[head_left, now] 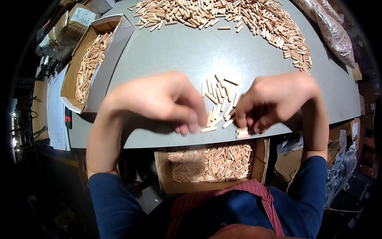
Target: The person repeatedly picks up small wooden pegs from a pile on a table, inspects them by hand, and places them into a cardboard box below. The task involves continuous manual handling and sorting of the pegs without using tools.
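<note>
A loose cluster of short wooden dowels (220, 95) lies on the grey tabletop between my two hands. My left hand (169, 103), slightly blurred, hovers at the cluster's left side. Its fingers are half bent and apart, with the index fingertip beside the nearest dowels and no dowel visible in it. On the right, my right hand (274, 99) curves down with its fingers loosely bent and spread. Its fingertips are at a few dowels by the table's near edge; the palm side is hidden. Below that edge, an open cardboard box (159, 171) holds many more dowels.
A big heap of dowels (215, 12) arcs across the far side of the table (167, 51). To the left stands a long open carton (104, 75) part-filled with dowels. A clear plastic bag of dowels (328, 30) lies at the far right edge.
</note>
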### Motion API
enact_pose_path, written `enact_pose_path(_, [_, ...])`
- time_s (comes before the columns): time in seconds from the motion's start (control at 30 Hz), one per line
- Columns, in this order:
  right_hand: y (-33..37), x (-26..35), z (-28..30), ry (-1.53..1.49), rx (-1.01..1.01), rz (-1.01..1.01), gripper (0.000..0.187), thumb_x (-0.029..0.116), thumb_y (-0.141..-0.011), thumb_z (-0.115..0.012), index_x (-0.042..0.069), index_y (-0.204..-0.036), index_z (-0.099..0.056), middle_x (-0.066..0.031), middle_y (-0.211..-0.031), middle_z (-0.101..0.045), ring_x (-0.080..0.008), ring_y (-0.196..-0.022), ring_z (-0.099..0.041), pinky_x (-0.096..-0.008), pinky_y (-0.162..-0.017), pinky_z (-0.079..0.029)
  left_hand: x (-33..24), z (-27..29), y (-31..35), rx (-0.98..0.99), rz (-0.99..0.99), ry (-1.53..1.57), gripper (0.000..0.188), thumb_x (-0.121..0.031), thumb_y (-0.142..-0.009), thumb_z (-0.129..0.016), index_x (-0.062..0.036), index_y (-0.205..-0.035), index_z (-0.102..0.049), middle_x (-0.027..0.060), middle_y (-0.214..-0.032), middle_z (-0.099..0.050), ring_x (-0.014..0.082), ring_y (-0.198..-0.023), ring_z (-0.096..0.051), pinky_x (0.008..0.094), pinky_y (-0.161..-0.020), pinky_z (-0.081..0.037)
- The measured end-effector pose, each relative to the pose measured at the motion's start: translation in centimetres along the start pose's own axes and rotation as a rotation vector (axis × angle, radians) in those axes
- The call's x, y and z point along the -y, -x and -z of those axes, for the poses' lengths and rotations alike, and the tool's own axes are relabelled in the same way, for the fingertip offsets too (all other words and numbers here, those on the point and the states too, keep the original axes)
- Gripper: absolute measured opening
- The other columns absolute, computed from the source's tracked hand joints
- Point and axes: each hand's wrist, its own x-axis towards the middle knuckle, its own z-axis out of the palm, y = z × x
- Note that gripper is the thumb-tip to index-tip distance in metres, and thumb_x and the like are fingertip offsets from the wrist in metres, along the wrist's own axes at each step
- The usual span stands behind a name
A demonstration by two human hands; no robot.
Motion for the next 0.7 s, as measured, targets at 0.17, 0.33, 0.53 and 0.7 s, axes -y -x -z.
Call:
enact_pose_path(0.17, [0.5,-0.4,0.0,0.191,0.001,0.312,0.029,0.003,-0.09,-0.073,0.0,-0.119,-0.071,-0.0073,-0.091,-0.075,-0.0169,-0.08,-0.072,-0.0317,-0.074,-0.059,0.0,0.3,-0.5,0.199,-0.273,-0.149,0.023,-0.008,-0.1,-0.069,0.0044,-0.119,-0.076,0.0115,-0.097,-0.08,0.0137,-0.085,-0.075,0.0256,-0.073,-0.059])
enact_pose_path(0.33, [2.2,0.1,2.1,-0.001,-0.614,-0.089,0.026,0.002,-0.088,-0.067,-0.001,-0.114,-0.069,-0.0063,-0.089,-0.071,-0.0151,-0.081,-0.069,-0.0292,-0.074,-0.056,1.7,1.8,-1.5,-0.467,-0.433,0.034,0.021,-0.018,-0.1,-0.071,-0.0004,-0.112,-0.072,0.0024,-0.095,-0.073,0.0066,-0.082,-0.066,0.021,-0.071,-0.052])
enact_pose_path(0.53, [0.3,-1.5,1.7,0.362,-0.639,0.045,0.035,0.003,-0.082,-0.07,0.001,-0.117,-0.066,-0.0092,-0.091,-0.069,-0.02,-0.083,-0.068,-0.0347,-0.075,-0.055,2.9,0.7,-3.5,-0.712,-0.604,-0.657,0.03,-0.002,-0.092,-0.067,-0.0047,-0.121,-0.071,0.0056,-0.094,-0.066,0.0142,-0.084,-0.062,0.0274,-0.074,-0.051])
enact_pose_path(0.7, [-0.3,-0.6,0.5,0.35,-0.598,0.059,0.038,0.005,-0.079,-0.071,0.001,-0.116,-0.065,-0.015,-0.089,-0.068,-0.0279,-0.079,-0.067,-0.0383,-0.072,-0.053,2.7,0.1,-3.6,-0.663,-0.693,-0.726,0.025,-0.002,-0.09,-0.07,-0.004,-0.115,-0.071,0.0096,-0.094,-0.069,0.0205,-0.081,-0.067,0.0311,-0.069,-0.053])
